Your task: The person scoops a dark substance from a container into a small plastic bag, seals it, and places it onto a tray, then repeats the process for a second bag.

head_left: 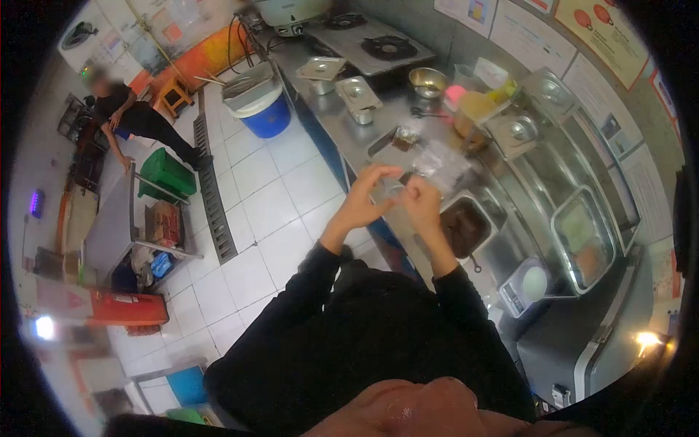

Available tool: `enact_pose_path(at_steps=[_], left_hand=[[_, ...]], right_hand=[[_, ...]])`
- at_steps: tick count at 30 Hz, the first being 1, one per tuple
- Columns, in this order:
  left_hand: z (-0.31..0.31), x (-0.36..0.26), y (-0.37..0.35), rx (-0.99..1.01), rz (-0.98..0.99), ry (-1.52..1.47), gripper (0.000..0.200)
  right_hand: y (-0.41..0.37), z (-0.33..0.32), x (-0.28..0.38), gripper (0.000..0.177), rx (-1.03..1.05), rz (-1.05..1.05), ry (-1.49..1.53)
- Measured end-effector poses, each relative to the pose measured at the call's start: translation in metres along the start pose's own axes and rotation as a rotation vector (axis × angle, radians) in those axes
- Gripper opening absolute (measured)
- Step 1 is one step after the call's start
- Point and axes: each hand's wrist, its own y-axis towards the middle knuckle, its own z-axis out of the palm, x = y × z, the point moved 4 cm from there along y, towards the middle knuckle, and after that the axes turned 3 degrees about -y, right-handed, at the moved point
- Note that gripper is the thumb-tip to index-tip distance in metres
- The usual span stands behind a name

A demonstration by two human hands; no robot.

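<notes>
Kitchen, long stainless steel counter (336, 109) ahead. My left hand (362, 202) and my right hand (424, 202) raised close together above counter edge, fingers curled, both pinching small clear plastic bag (391, 191) between them. Rectangular steel tub of dark brown food (464, 227) just beside right hand.

Head-worn, looking steeply down (close, fisheye).

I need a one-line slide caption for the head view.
Left hand and right hand pinch a small clear bag above a steel kitchen counter.
</notes>
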Motion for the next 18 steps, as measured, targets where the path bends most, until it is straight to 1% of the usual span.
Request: enact_pose_path(at_steps=[2,3,5,6,8,9,10,11,13,14,16,17,18], left_hand=[[0.009,-0.002,-0.004,0.086,0.080,0.080,0.043],[0.015,-0.003,-0.008,0.127,0.121,0.115,0.045],[0.025,0.011,-0.013,0.164,0.137,0.235,0.044],[0.029,0.014,-0.015,0.184,0.144,0.294,0.043],[0.026,0.025,-0.019,0.162,0.068,0.268,0.041],[0.023,0.029,-0.021,0.154,0.031,0.257,0.040],[0.018,0.034,-0.024,0.133,0.061,0.256,0.037],[0.013,0.041,-0.027,0.132,-0.033,0.143,0.036],[0.005,0.054,-0.037,0.124,-0.225,-0.078,0.036],[0.000,0.053,-0.039,0.123,-0.120,0.008,0.033],[0.000,0.058,-0.046,0.061,-0.172,-0.063,0.033],[-0.003,0.060,-0.050,0.021,-0.197,-0.091,0.033],[-0.002,0.064,-0.054,0.038,-0.256,-0.164,0.034]], right_hand=[[-0.004,-0.005,-0.022,0.031,0.033,0.151,0.155],[-0.009,-0.008,-0.024,0.030,0.055,0.192,0.147],[-0.012,-0.014,-0.023,0.029,0.096,0.261,0.130],[-0.013,-0.020,-0.022,0.025,0.112,0.248,0.134],[-0.016,-0.033,-0.019,0.020,0.136,0.231,0.144],[-0.017,-0.048,-0.022,0.019,0.126,0.242,-0.108],[-0.018,-0.071,-0.027,0.020,0.118,0.252,-0.360],[-0.019,-0.093,-0.033,0.024,0.110,0.258,-0.612],[-0.036,-0.121,-0.077,0.033,0.331,0.389,-1.173],[-0.045,-0.124,-0.087,0.031,0.409,0.426,-1.246],[-0.065,-0.128,-0.103,0.027,0.569,0.493,-1.386],[-0.072,-0.130,-0.112,0.024,0.598,0.498,-1.403],[-0.074,-0.128,-0.119,0.022,0.631,0.482,-1.414]])
